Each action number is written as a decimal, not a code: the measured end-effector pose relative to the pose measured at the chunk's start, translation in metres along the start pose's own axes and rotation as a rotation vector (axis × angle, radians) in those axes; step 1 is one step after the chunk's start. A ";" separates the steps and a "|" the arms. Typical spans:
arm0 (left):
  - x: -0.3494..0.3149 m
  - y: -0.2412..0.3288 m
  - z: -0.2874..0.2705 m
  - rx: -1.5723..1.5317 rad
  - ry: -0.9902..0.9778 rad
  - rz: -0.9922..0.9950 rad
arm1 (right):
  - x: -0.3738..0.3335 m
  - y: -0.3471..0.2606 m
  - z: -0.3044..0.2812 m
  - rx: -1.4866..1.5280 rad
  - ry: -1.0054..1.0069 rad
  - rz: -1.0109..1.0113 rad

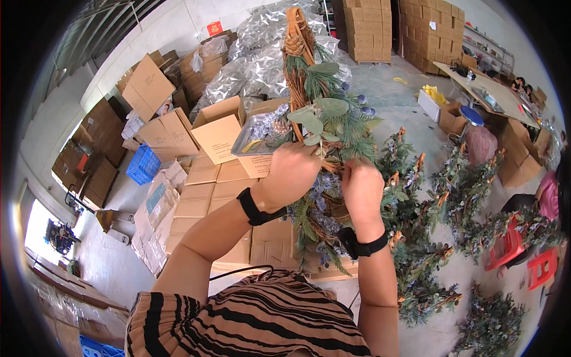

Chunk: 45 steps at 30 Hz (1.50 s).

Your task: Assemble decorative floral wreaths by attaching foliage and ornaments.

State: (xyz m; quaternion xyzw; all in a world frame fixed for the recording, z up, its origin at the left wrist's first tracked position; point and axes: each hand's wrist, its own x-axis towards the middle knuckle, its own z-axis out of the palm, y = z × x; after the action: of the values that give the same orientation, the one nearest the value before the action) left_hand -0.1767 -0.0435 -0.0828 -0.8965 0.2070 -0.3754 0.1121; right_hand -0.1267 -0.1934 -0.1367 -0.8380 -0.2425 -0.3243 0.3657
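Observation:
A tall twig wreath (295, 80) stands in front of me, narrow and bound at its top. Pine sprigs, broad grey-green leaves (310, 119) and blue berries (367, 111) dress it, with blue flowers lower down. My left hand (294, 172) is closed at the wreath's middle, just under the broad leaves. Close to its right, my right hand (364, 184) is pinched among the pine needles; what sits between its fingertips is hidden. Both wrists wear black bands. Behind the left hand, a grey metal tray (242, 141) holds blue flower picks and a pine cone.
Brown cartons (196, 199) form the work surface, with an open carton (219, 122) at its back left. Several finished-looking wreaths (416, 238) cover the floor at right, near red stools (542, 268). Silver star decorations in clear bags (262, 59) are heaped behind. A blue crate (143, 164) stands left.

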 end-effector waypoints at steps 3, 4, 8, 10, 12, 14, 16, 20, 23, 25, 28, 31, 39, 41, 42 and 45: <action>-0.005 0.005 0.001 -0.036 0.059 -0.037 | -0.003 -0.002 -0.008 -0.015 -0.013 -0.032; -0.007 0.007 0.001 -0.070 0.098 -0.038 | -0.004 -0.003 -0.011 -0.028 -0.026 -0.039; -0.008 0.021 -0.004 -0.210 0.208 -0.089 | -0.004 -0.010 -0.019 -0.011 -0.035 -0.031; -0.009 0.019 -0.003 -0.237 0.200 -0.089 | -0.005 -0.011 -0.022 0.093 -0.033 -0.038; -0.009 0.017 -0.003 -0.264 0.192 -0.087 | -0.004 -0.008 -0.022 0.166 -0.042 -0.017; -0.008 0.016 -0.006 -0.273 0.143 -0.105 | -0.004 -0.008 -0.021 0.239 -0.051 0.004; -0.008 0.017 -0.006 -0.274 0.168 -0.109 | -0.005 -0.010 -0.020 0.501 -0.044 0.086; -0.007 0.017 -0.005 -0.290 0.192 -0.125 | -0.004 -0.008 -0.014 0.523 -0.041 0.103; -0.005 0.017 -0.006 -0.292 0.184 -0.125 | -0.005 -0.005 -0.006 0.715 -0.016 0.162; -0.006 0.016 -0.006 -0.286 0.146 -0.135 | -0.003 0.001 -0.001 0.874 -0.095 0.255; -0.007 0.013 -0.001 -0.308 0.159 -0.161 | 0.003 0.005 0.006 0.869 -0.083 0.282; -0.004 0.008 -0.002 -0.307 0.233 -0.165 | 0.010 0.009 0.015 0.808 -0.054 0.251; -0.002 0.007 -0.010 -0.216 0.191 -0.156 | 0.007 0.014 0.019 0.601 -0.028 0.296; 0.000 0.009 -0.011 -0.131 0.145 -0.107 | 0.009 0.013 0.019 0.583 -0.031 0.312; 0.001 0.009 -0.010 -0.134 0.143 -0.108 | 0.011 0.011 0.019 0.569 -0.032 0.322; 0.002 0.005 -0.006 0.013 0.078 -0.057 | 0.013 0.004 0.022 0.575 -0.030 0.341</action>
State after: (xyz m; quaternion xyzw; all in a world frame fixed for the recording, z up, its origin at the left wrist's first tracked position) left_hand -0.1812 -0.0495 -0.0794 -0.8858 0.1829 -0.4148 0.0991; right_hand -0.1074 -0.1765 -0.1404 -0.7339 -0.1856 -0.1643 0.6324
